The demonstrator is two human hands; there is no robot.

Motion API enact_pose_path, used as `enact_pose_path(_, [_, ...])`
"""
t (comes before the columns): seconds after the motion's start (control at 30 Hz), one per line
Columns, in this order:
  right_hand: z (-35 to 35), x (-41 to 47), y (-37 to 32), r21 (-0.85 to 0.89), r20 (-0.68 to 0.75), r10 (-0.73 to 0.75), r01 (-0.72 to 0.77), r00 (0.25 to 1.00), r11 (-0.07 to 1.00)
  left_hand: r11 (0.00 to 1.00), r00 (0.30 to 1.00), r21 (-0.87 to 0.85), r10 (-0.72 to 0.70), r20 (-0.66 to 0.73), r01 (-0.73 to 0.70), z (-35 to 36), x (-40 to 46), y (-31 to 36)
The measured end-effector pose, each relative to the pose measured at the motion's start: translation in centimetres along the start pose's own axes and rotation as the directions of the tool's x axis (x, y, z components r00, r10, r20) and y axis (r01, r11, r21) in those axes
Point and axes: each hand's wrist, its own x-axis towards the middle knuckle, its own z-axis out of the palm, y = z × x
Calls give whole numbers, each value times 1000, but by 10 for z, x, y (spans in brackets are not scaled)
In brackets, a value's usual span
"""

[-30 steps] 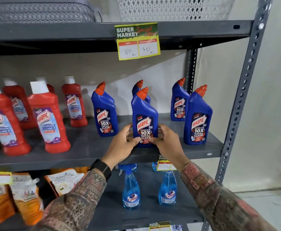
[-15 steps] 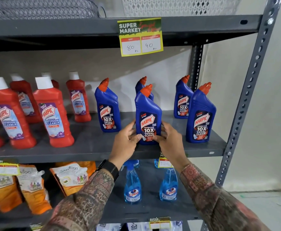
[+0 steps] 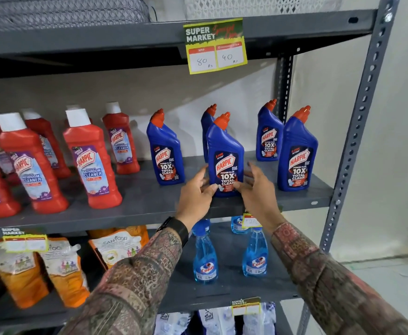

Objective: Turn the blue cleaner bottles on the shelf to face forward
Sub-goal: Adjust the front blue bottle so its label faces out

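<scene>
Two hands, left [image 3: 195, 194] and right [image 3: 256, 189], grasp the front blue bottle [image 3: 224, 153], red bottles [image 3: 91, 160] alongside.

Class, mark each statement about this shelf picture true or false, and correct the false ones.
1. Both hands are at the middle front blue bottle. True: left hand, right hand.
2. That bottle's label faces the camera. True.
3. The blue bottles have white caps. False: their caps are orange; the red bottles have white caps.
4. The price tag above reads 80 and 40. True.
5. The spray bottles stand on the same shelf as the blue bottles. False: they stand one shelf lower.
</scene>
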Motion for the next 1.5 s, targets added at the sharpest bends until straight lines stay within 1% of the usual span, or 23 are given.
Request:
enact_pose_path(0.03, [3,-3,-2,-41,-105,-7,3,994,999,1000,1000,21,-4,25,4,-8,0,-1])
enact_pose_path(0.1, [7,-16,-6,-140,-302,-101,61,948,988,998,999,64,-13,39,10,-26,0,-6])
enact_pose_path(0.13, [16,-23,-10,-166,-341,-157,105,927,981,996,1000,93,-3,14,2,-42,1,-9])
enact_pose_path(0.17, [25,-28,-14,-177,-325,-205,154,923,972,992,999,128,13,-45,-7,-58,3,-14])
enact_pose_path(0.2, [35,-33,-18,-184,-261,-247,204,933,962,987,991,161,25,-131,-3,-72,7,-20])
enact_pose_path(0.27, [63,-36,-28,-207,-26,-297,286,954,936,984,956,174,11,-294,43,-101,16,-30])
enact_pose_path(0.3, [77,-35,-35,-223,90,-299,312,950,923,987,943,144,-19,-333,71,-112,20,-33])
enact_pose_path(0.33, [92,-31,-44,-243,165,-273,307,948,920,989,936,107,-56,-347,99,-121,27,-36])
enact_pose_path(0.4, [116,-15,-60,-228,211,-171,218,962,949,990,945,34,-121,-305,137,-131,41,-39])
enact_pose_path(0.47, [135,12,-68,-136,222,-30,61,975,989,991,970,-15,-133,-203,133,-134,53,-41])
enact_pose_path(0.53, [147,38,-64,-46,250,102,-94,963,995,987,987,-86,-143,-72,137,-132,60,-42])
enact_pose_path(0.57, [152,50,-59,-20,265,141,-140,954,990,983,989,-117,-144,-29,140,-132,64,-45])
enact_pose_path(0.63, [158,60,-53,43,306,162,-183,938,982,983,990,-124,-139,-7,137,-131,70,-53])
enact_pose_path(0.73, [160,55,-53,91,288,79,-109,954,990,990,991,-63,-127,-34,125,-133,67,-58])
enact_pose_path(0.8, [159,46,-52,76,258,26,-47,966,996,995,993,-10,-98,-73,97,-136,61,-62])
enact_pose_path(0.87, [155,34,-49,43,226,-24,14,974,999,997,995,38,-61,-81,64,-140,50,-61])
enact_pose_path(1.03, [148,5,-45,-27,198,-105,112,975,993,994,1000,106,-10,-26,13,-153,17,-60])
enact_pose_path(1.13, [148,-2,-47,-25,212,-112,120,971,992,995,999,96,4,-33,-1,-158,9,-62])
enact_pose_path(1.27, [148,-6,-48,8,196,-85,85,977,996,999,998,48,-5,-56,8,-160,1,-66])
enact_pose_path(1.37, [152,-9,-48,-20,177,-75,79,981,997,999,999,43,10,-53,-7,-160,-2,-68])
enact_pose_path(1.5, [154,-11,-53,-30,186,-75,82,980,996,999,994,32,13,-110,-10,-157,-3,-68])
